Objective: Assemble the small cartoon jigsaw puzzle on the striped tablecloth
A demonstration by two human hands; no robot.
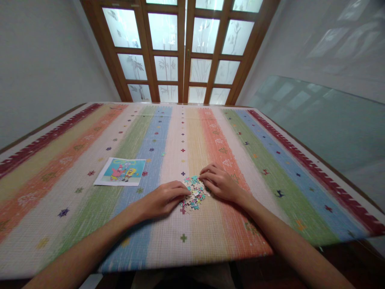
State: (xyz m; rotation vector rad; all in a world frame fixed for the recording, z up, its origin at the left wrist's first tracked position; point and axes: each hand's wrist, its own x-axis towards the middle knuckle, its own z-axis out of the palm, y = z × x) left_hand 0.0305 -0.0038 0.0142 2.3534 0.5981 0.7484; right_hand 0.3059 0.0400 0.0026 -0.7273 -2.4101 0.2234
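Observation:
A small heap of loose jigsaw pieces [196, 194], mostly teal with pink, yellow and plain backs, lies in front of me between both hands. My left hand [165, 198] reaches in from the left. Its bent fingers touch the heap's edge, the thumb lower and apart from them. From the right, my right hand [220, 182] curves over the far side of the heap with fingers spread, fingertips at the pieces. I see no piece clearly gripped in either hand; the undersides of the fingers are hidden.
A cartoon picture sheet [123, 171] lies to the left of the heap. One teal piece [163, 154] rests apart, farther back. A striped, patterned cloth [183, 253] covers the table. Wooden glazed doors [183, 52] stand behind, and a glass panel [315, 116] is at right.

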